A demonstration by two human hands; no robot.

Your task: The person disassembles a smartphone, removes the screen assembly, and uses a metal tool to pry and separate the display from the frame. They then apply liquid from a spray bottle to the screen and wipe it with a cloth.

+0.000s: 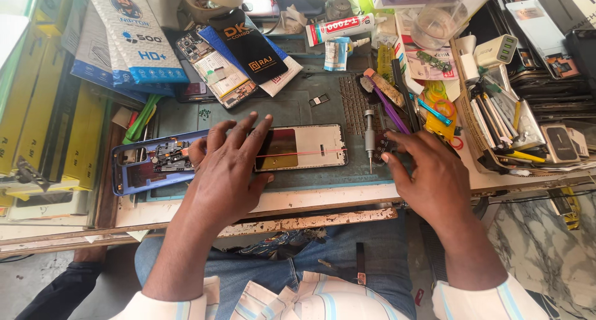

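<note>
Left hand (228, 171) flat, fingers spread, pressing phone screen panel (310, 147) on worktop (298, 199); right hand (428, 171) fingers curled loosely beside upright screwdriver (369, 140), gripping nothing

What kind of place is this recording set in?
Most likely a phone repair bench: a blue opened phone frame with exposed circuit board, a silver precision screwdriver, and a white-bordered detached phone screen on a grey work mat.

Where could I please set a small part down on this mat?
Bare mat lies between the hands and the black pack, around the small tray. The right side by the tools is crowded.
</note>
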